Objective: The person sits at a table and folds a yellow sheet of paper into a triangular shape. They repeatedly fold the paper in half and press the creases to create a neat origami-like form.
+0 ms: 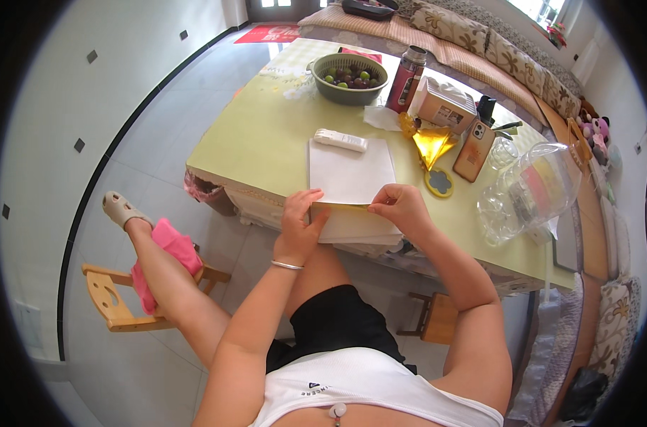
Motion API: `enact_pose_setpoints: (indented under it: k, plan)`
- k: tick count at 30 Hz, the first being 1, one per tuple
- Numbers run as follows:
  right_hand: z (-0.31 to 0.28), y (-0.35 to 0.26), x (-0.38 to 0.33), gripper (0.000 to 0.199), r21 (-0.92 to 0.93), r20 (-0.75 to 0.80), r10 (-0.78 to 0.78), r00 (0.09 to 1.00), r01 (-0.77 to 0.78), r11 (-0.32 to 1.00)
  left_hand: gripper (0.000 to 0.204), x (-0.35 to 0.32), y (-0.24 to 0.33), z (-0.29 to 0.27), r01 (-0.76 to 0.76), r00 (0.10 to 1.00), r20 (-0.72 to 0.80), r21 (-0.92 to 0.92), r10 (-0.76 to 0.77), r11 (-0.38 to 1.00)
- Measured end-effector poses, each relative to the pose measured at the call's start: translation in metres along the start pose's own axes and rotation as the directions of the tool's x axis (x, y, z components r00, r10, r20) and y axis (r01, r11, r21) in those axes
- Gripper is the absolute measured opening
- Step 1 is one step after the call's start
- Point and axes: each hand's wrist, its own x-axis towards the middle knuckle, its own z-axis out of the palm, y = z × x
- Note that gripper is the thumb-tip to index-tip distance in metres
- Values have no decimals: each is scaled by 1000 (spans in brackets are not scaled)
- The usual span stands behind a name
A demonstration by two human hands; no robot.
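Observation:
A white sheet of paper [348, 171] lies on the table near its front edge. More white paper [359, 229] hangs over that edge toward my lap, and a thin yellow-green strip shows between the two. My left hand [298, 226] grips the left side at this line, fingertips on the upper sheet and thumb on the lower paper. At the right end of the line, my right hand [400, 211] pinches the paper edge between thumb and fingers. A white oblong object [340, 140], its kind unclear, rests on the sheet's far end.
On the table [259, 135] are a basket of grapes [349, 78], a thermos [406, 80], a tissue box [446, 107], gold foil [433, 146], a flower-shaped mirror [438, 183], a phone [474, 151] and a clear plastic bag [529, 192]. Wooden chair [113, 299] at left; stool [441, 319] below.

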Motion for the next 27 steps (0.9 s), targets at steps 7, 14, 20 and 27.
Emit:
enact_pose_setpoints:
  k: [7,14,20,27]
  plan:
    - [-2,5,10,16,21,-9,44,999,-44,999,28,8,-26,1,59,996,-57,-122,-66,991]
    - [-12,14,17,15,158,47,57,997,-63,985,17,20,-29,-5,36,999,1,105,-36,994]
    - [-28,61,20,18,110,-137,214,967,-200,974,12,30,-17,14,203,973,-149,191,-176,960]
    - [-7,63,24,29,-333,-341,-34,939,-87,939,18,31,-15,23,172,976,-187,342,-112,924]
